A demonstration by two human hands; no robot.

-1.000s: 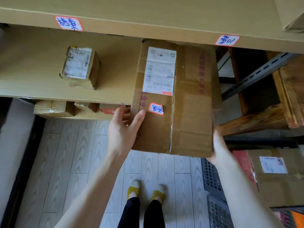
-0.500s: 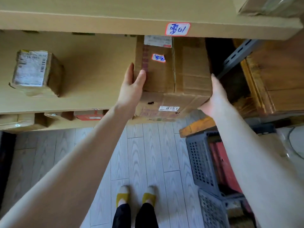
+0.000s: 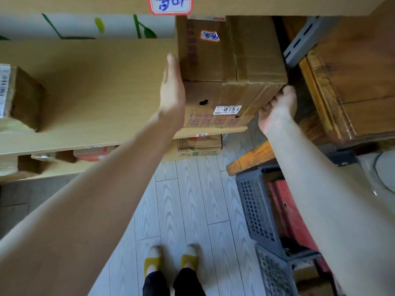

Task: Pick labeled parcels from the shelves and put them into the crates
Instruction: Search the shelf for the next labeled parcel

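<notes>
the box [image 3: 232, 69] sat at the right end of the shelf [image 3: 89, 88], its front face at the shelf edge, with bare board to its left. the left hand [image 3: 173, 92] lay flat against its left side and the right hand [image 3: 277, 110] cupped its lower right corner, both pressing, fingers together. two grey crates [image 3: 256, 208] stood below right, one small parcel [image 3: 19, 97] at far left.

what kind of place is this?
Likely a small parcel stockroom: shelves with handwritten tags, labelled boxes and grey crates on the floor.
</notes>
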